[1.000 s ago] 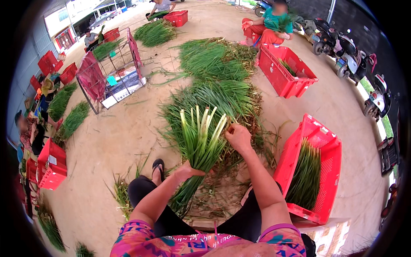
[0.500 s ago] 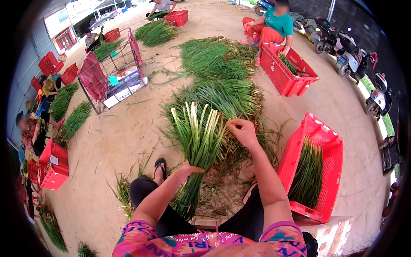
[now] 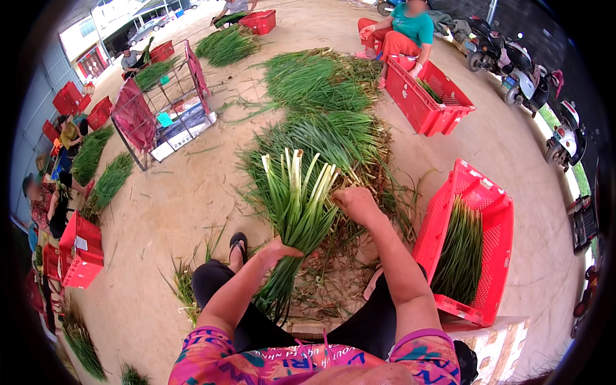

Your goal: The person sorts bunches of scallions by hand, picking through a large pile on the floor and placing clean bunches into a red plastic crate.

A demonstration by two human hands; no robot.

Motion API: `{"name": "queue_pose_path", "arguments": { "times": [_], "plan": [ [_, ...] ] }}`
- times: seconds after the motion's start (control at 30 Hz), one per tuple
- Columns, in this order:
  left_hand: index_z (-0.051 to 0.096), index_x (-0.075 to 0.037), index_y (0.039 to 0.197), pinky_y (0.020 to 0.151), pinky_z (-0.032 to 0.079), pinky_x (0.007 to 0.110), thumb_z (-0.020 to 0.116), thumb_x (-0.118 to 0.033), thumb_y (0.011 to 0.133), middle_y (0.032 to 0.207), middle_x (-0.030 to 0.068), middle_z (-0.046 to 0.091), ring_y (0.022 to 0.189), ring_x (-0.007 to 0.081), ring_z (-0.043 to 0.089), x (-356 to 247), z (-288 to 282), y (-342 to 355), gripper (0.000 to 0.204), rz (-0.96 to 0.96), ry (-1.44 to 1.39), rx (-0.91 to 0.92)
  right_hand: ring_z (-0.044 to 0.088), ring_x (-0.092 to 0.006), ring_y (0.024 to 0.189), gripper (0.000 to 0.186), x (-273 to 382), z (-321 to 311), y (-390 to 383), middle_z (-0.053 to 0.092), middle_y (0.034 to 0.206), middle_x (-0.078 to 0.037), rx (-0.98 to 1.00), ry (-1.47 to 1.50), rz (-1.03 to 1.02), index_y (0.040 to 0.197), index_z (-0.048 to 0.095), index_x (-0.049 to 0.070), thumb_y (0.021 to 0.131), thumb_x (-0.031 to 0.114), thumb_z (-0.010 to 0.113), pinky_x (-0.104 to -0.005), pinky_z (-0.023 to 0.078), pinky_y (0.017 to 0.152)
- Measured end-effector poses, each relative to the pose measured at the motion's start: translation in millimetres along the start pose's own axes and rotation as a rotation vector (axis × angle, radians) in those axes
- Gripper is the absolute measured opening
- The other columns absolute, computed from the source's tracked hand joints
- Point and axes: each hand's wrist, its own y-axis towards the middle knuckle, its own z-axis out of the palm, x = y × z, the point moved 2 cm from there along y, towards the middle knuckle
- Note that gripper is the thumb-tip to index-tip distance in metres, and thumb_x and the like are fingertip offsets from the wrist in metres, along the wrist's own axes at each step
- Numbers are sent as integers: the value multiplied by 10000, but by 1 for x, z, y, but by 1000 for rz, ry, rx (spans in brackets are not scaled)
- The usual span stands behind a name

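My left hand (image 3: pixel 280 250) is wrapped round the green lower part of a bunch of green onions (image 3: pixel 296 208). Their pale stalk ends fan out upward, away from me, and the dark leaves hang down between my knees. At the right side of the bunch is my right hand (image 3: pixel 358 204), its thumb and fingers pinched together beside the pale stalks. What the pinch holds is too small to make out. Just beyond the bunch lies a long heap of green onions (image 3: pixel 327 141), with brownish stalk ends along its right side.
Close on my right stands a red crate (image 3: pixel 498 256) with trimmed green onions (image 3: pixel 461 256) inside. Farther off, a person in a teal top (image 3: pixel 412 32) sits by another red crate (image 3: pixel 449 119). A metal-framed cart (image 3: pixel 168 109) stands at left. Scooters (image 3: pixel 513 70) line the right side.
My right hand has come a little lower and nearer the stalks, still pinched. My left hand keeps its hold on the bunch. The person in teal has lowered their head.
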Motion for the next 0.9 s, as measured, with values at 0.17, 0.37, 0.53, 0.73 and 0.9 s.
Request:
{"name": "queue_pose_path", "arguments": {
  "times": [0.17,0.37,0.53,0.73,0.9],
  "plan": [
    [427,23,1127,594,484,297,562,18,678,958,199,581,670,212,584,0,-4,-1,469,18,-1,13,564,-280,607,104,8,5,1,581,679,-112,-74,-69,153,760,573,46,736,138,530,-366,447,555],
    [429,20,1126,565,486,292,560,24,678,934,189,587,666,221,584,-1,-4,-2,466,-9,7,-14,559,-259,628,212,9,-11,8,581,678,-112,-89,585,494,795,594,37,758,244,566,-341,440,586],
    [434,18,1115,551,484,287,566,29,673,926,178,593,644,218,586,1,-1,0,461,52,76,-29,565,-286,643,233,29,-8,10,576,656,-130,-19,363,439,715,592,34,732,266,573,-374,445,595],
    [430,22,1113,550,480,295,576,12,665,920,208,586,647,227,584,-5,7,-3,471,14,30,-38,546,-240,561,180,16,2,7,555,608,-127,-209,376,369,722,581,12,732,189,549,-332,433,548],
    [415,37,1121,548,474,300,574,-11,639,916,231,579,630,236,576,8,-12,-3,510,-13,-30,39,548,-138,641,181,-36,-22,4,597,707,-69,-277,956,765,854,604,4,738,136,561,-283,446,603]
  ]
}}
